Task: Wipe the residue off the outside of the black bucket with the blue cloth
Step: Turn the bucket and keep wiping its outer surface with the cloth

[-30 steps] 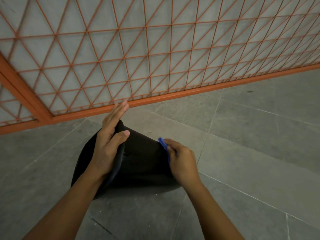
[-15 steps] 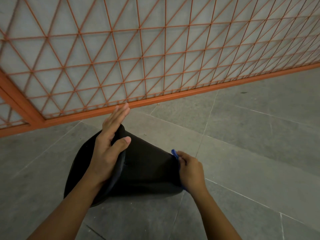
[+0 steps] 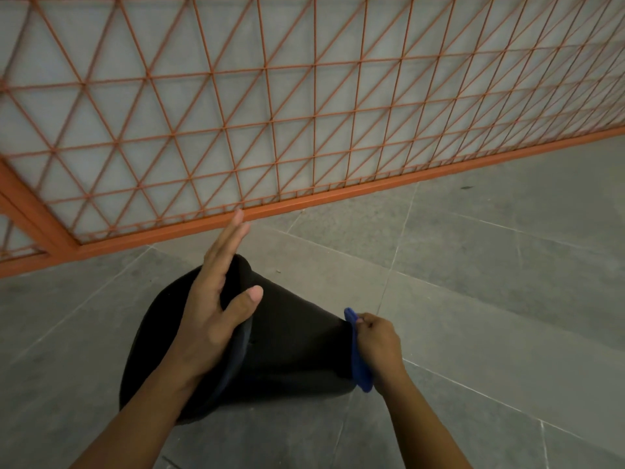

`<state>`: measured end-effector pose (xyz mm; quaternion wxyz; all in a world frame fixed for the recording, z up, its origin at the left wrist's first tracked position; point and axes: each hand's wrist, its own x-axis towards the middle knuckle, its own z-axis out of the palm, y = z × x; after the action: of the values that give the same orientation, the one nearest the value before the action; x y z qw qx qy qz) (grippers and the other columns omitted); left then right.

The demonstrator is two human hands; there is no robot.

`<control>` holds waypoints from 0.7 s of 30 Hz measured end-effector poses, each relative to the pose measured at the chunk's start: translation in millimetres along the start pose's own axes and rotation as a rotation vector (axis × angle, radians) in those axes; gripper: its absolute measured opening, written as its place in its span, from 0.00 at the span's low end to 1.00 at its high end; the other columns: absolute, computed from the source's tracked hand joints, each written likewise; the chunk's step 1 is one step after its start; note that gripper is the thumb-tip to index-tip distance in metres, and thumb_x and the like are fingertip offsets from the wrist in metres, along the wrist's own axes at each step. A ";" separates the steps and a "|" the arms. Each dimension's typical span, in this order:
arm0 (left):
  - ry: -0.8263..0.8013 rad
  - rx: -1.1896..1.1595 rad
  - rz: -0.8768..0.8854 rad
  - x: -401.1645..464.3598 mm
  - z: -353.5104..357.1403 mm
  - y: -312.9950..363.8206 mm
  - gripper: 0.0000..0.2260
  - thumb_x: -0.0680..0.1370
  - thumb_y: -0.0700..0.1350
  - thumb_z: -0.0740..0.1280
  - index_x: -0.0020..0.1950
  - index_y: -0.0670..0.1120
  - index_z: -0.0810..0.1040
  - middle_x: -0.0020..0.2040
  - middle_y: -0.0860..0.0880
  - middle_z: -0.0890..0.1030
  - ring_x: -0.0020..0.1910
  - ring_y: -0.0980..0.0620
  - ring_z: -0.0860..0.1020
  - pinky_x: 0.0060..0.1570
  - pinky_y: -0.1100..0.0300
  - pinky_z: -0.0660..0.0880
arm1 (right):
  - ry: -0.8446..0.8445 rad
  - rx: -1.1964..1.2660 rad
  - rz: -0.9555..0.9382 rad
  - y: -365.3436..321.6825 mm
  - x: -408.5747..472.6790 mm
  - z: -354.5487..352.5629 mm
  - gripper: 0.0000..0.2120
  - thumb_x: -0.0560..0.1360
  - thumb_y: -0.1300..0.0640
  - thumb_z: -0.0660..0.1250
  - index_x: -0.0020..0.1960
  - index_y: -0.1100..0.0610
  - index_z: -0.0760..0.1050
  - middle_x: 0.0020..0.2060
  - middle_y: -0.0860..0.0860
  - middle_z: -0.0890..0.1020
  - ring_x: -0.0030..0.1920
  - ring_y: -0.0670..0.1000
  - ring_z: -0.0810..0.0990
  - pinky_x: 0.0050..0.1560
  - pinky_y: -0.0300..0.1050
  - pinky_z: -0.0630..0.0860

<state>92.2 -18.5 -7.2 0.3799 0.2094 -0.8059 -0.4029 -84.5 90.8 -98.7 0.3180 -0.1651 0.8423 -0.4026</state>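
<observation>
Mostly hidden blue cloth [image 3: 357, 360] behind right hand [image 3: 378, 350], black bucket [image 3: 291, 343]

Grey tiled floor [image 3: 473, 299] with pale grout lines. Black bucket [image 3: 297, 350] lies on its side on it

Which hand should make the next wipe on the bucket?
Right. The right hand already grips the blue cloth against the black bucket; the left hand steadies the rim.

The left hand [image 3: 211, 316] is lying flat at frame centre with fingers [image 3: 225, 245] straight, while the right hand [image 3: 380, 350] is curling at lower right.
</observation>
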 end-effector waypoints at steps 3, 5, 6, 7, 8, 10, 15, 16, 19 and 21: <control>0.173 0.112 -0.191 -4.3 -4.0 -10.6 0.44 0.67 0.77 0.51 0.76 0.53 0.55 0.78 0.57 0.45 0.76 0.62 0.44 0.74 0.63 0.46 | -0.064 0.270 0.195 2.5 0.7 -9.6 0.11 0.78 0.57 0.57 0.45 0.61 0.75 0.44 0.59 0.79 0.44 0.55 0.77 0.49 0.49 0.73; 0.228 0.198 -0.367 -6.5 -11.2 -20.2 0.51 0.61 0.81 0.48 0.77 0.52 0.52 0.79 0.54 0.42 0.76 0.60 0.40 0.75 0.54 0.39 | -0.089 0.387 0.204 2.2 -3.5 -11.9 0.10 0.77 0.60 0.59 0.41 0.62 0.75 0.40 0.59 0.78 0.39 0.53 0.76 0.39 0.45 0.73; 0.232 0.195 -0.408 -8.0 -14.2 -23.6 0.52 0.60 0.81 0.49 0.77 0.52 0.52 0.79 0.54 0.42 0.76 0.59 0.40 0.75 0.52 0.38 | -0.090 0.418 0.186 2.2 -6.8 -12.0 0.10 0.77 0.61 0.59 0.40 0.63 0.75 0.38 0.59 0.78 0.37 0.52 0.75 0.36 0.43 0.71; 0.230 0.157 -0.418 -9.8 -16.5 -25.1 0.53 0.59 0.82 0.50 0.77 0.54 0.52 0.79 0.55 0.44 0.76 0.59 0.41 0.76 0.52 0.39 | -0.087 0.436 0.159 3.4 -10.5 -11.0 0.10 0.77 0.61 0.59 0.40 0.63 0.74 0.38 0.59 0.78 0.36 0.52 0.75 0.34 0.42 0.71; 0.223 0.108 -0.396 -11.7 -18.5 -24.9 0.52 0.59 0.82 0.51 0.76 0.55 0.53 0.78 0.56 0.47 0.76 0.60 0.44 0.76 0.51 0.42 | -0.079 0.451 0.129 5.4 -14.4 -8.8 0.11 0.77 0.61 0.58 0.39 0.63 0.75 0.37 0.60 0.78 0.36 0.52 0.75 0.35 0.43 0.71; 0.211 0.044 -0.288 -11.5 -22.3 -19.9 0.45 0.63 0.80 0.52 0.74 0.57 0.59 0.77 0.58 0.54 0.76 0.62 0.51 0.76 0.54 0.47 | -0.041 0.482 0.069 10.2 -21.2 -3.2 0.13 0.78 0.60 0.57 0.39 0.62 0.76 0.37 0.61 0.79 0.38 0.53 0.77 0.38 0.44 0.71; 0.140 0.051 -0.148 -4.6 -29.4 -20.5 0.33 0.70 0.62 0.60 0.72 0.48 0.62 0.78 0.49 0.55 0.77 0.58 0.49 0.71 0.73 0.47 | 0.073 0.494 -0.072 15.5 -26.6 14.4 0.14 0.79 0.59 0.57 0.40 0.55 0.78 0.36 0.59 0.80 0.36 0.50 0.76 0.41 0.46 0.74; 0.128 0.064 -0.173 -3.1 -29.5 -24.0 0.35 0.68 0.58 0.60 0.73 0.46 0.59 0.78 0.47 0.51 0.76 0.60 0.46 0.69 0.76 0.44 | 0.084 0.497 -0.079 18.2 -27.4 18.0 0.13 0.79 0.59 0.57 0.41 0.51 0.77 0.36 0.54 0.80 0.37 0.48 0.77 0.42 0.44 0.75; 0.148 0.070 -0.259 0.0 -24.3 -35.2 0.44 0.65 0.58 0.57 0.73 0.33 0.52 0.75 0.33 0.41 0.74 0.61 0.39 0.65 0.79 0.39 | 0.119 0.486 -0.083 30.6 -28.7 26.6 0.12 0.79 0.59 0.56 0.55 0.55 0.77 0.41 0.51 0.80 0.41 0.42 0.77 0.41 0.35 0.73; 0.240 -0.017 -0.319 -0.1 -20.5 -30.6 0.53 0.61 0.67 0.59 0.74 0.32 0.50 0.76 0.33 0.43 0.77 0.47 0.42 0.69 0.74 0.41 | 0.141 0.469 -0.071 36.2 -25.9 29.7 0.13 0.79 0.58 0.56 0.59 0.57 0.76 0.42 0.52 0.80 0.41 0.42 0.76 0.41 0.35 0.72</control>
<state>109.3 -46.5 -24.0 0.4062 0.3777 -0.7081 -0.4370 -46.2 110.1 -130.6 0.2735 -0.0878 0.7398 -0.6085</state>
